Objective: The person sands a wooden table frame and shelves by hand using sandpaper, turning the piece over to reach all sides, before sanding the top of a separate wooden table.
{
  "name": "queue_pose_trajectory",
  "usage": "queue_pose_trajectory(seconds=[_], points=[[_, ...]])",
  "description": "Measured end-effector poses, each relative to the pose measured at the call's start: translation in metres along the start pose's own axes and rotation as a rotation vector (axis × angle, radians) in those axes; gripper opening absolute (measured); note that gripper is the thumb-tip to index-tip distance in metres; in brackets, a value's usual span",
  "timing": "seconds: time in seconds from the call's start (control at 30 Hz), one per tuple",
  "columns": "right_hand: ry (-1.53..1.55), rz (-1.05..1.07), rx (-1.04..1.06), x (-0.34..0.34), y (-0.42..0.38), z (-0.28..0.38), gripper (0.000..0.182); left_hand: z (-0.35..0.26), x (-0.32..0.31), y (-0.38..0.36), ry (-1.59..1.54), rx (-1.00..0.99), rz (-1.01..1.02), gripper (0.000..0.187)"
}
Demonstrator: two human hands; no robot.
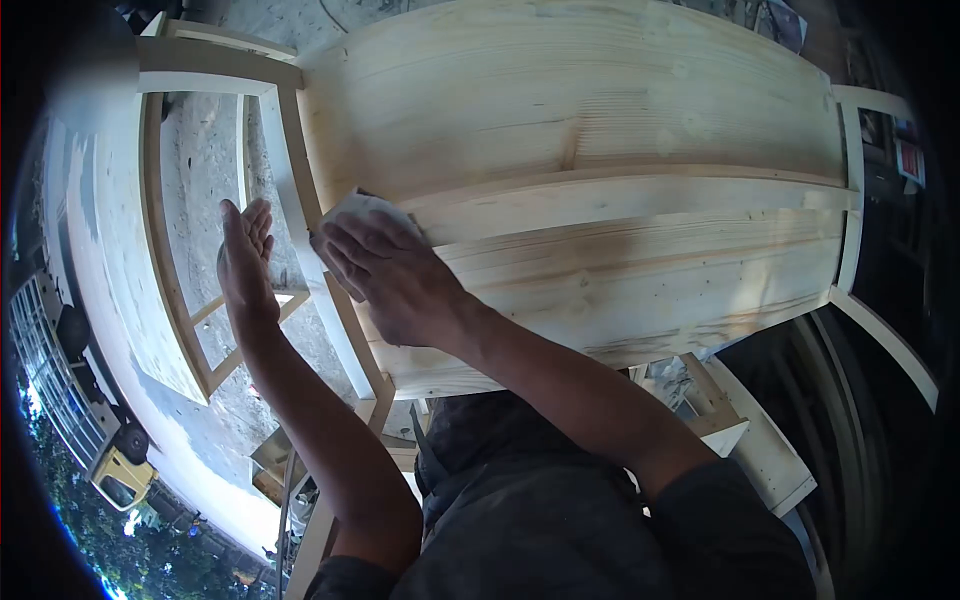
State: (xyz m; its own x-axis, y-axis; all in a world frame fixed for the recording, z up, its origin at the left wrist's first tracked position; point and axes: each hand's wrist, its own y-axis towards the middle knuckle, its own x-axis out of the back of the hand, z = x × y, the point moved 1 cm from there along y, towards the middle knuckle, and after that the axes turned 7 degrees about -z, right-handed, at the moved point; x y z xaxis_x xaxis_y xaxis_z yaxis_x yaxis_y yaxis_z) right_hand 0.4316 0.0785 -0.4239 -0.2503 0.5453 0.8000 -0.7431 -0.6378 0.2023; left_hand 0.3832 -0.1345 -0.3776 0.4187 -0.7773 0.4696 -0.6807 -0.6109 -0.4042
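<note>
My right hand (385, 268) presses a pale sheet (368, 208), which looks like sandpaper, against the left end of a long wooden rail (630, 200). Its fingers lie flat over the sheet, pointing up and left, and hide part of the joint with the upright frame piece (290, 165). The rail crosses a wide light-wood panel (450, 100). To the left of that frame piece, my left hand (248, 262) is raised over the frame's opening, fingers extended, holding nothing.
Another wooden frame (165, 240) stands at the left. Wooden pieces (770, 450) lie low on the right, near my body. A side frame (852, 190) borders the panel's right end. A yellow vehicle (122, 478) shows at the far lower left.
</note>
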Motion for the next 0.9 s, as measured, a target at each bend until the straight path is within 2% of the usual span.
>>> queue_pose_trajectory(seconds=[0.03, 0.07, 0.1, 0.13, 0.17, 0.2, 0.23, 0.27, 0.3, 0.37, 0.4, 0.43, 0.47, 0.5, 0.53, 0.57, 0.6, 0.63, 0.67, 0.7, 0.73, 0.8, 0.87, 0.9], points=[[-0.031, 0.003, -0.105, 0.04, -0.026, -0.029, 0.06, 0.006, -0.002, 0.001, 0.12, -0.064, -0.092, 0.087], [-0.075, 0.007, -0.209, 0.08, -0.059, -0.065, 0.063, 0.022, -0.005, 0.004, 0.351, -0.209, -0.227, 0.085], [-0.163, -0.027, -0.352, 0.117, -0.095, -0.105, 0.065, 0.036, -0.012, 0.003, 0.507, -0.294, -0.248, 0.087], [-0.254, -0.065, -0.495, 0.153, -0.128, -0.144, 0.068, 0.069, -0.026, 0.001, 0.67, -0.285, -0.455, 0.093], [-0.288, -0.202, -0.677, 0.179, -0.166, -0.191, 0.07, 0.101, -0.045, -0.007, 0.864, -0.223, -0.481, 0.1], [-0.342, -0.36, -0.846, 0.205, -0.202, -0.238, 0.074, 0.085, -0.066, -0.038, 0.929, -0.233, -0.487, 0.106], [-0.431, -0.438, -0.946, 0.22, -0.221, -0.267, 0.077, 0.098, -0.077, -0.049, 0.967, -0.364, -0.517, 0.109], [-0.507, -0.517, -1.04, 0.219, -0.226, -0.282, 0.081, 0.092, -0.101, -0.07, 0.888, -0.422, -0.404, 0.109], [-0.561, -0.484, -1.075, 0.21, -0.207, -0.267, 0.085, 0.086, -0.129, -0.098, 0.903, -0.471, -0.366, 0.107], [-0.463, -0.309, -0.849, 0.178, -0.167, -0.205, 0.09, 0.064, -0.193, -0.159, 0.988, -0.642, -0.239, 0.098], [-0.256, -0.217, -0.744, 0.161, -0.156, -0.163, 0.091, 0.052, -0.223, -0.187, 1.028, -0.726, -0.197, 0.095], [-0.249, -0.173, -0.556, 0.148, -0.17, -0.156, 0.092, 0.043, -0.249, -0.211, 0.949, -0.939, -0.114, 0.086], [-0.236, -0.13, -0.387, 0.154, -0.18, -0.157, 0.092, 0.029, -0.268, -0.234, 0.827, -1.038, 0.008, 0.077], [-0.129, -0.132, -0.499, 0.177, -0.209, -0.184, 0.093, 0.014, -0.274, -0.245, 0.764, -1.03, 0.201, 0.07], [-0.251, -0.098, -0.621, 0.217, -0.239, -0.227, 0.094, -0.004, -0.277, -0.254, 0.697, -1.012, 0.374, 0.063], [-0.434, -0.188, -0.717, 0.254, -0.279, -0.282, 0.095, -0.013, -0.274, -0.248, 0.638, -0.991, 0.44, 0.052], [-0.476, -0.302, -0.782, 0.301, -0.321, -0.337, 0.092, -0.012, -0.273, -0.241, 0.573, -0.875, 0.298, 0.048], [-0.536, -0.353, -0.86, 0.343, -0.366, -0.396, 0.087, -0.002, -0.27, -0.221, 0.658, -0.844, 0.119, 0.048], [-0.577, -0.429, -0.993, 0.384, -0.411, -0.45, 0.085, 0.011, -0.266, -0.195, 0.869, -0.886, -0.037, 0.045], [-0.577, -0.518, -1.176, 0.414, -0.449, -0.501, 0.086, 0.009, -0.275, -0.189, 0.988, -0.866, 0.01, 0.042], [-0.551, -0.562, -1.306, 0.429, -0.457, -0.519, 0.091, 0.001, -0.286, -0.19, 1.11, -0.836, 0.057, 0.042], [-0.62, -0.599, -1.216, 0.399, -0.43, -0.489, 0.098, -0.032, -0.337, -0.219, 0.968, -0.921, 0.317, 0.045], [-0.568, -0.418, -1.007, 0.345, -0.379, -0.399, 0.108, -0.055, -0.389, -0.239, 0.909, -1.055, 0.547, 0.059], [-0.474, -0.29, -0.877, 0.321, -0.358, -0.351, 0.111, -0.063, -0.41, -0.24, 0.878, -1.041, 0.638, 0.062]])
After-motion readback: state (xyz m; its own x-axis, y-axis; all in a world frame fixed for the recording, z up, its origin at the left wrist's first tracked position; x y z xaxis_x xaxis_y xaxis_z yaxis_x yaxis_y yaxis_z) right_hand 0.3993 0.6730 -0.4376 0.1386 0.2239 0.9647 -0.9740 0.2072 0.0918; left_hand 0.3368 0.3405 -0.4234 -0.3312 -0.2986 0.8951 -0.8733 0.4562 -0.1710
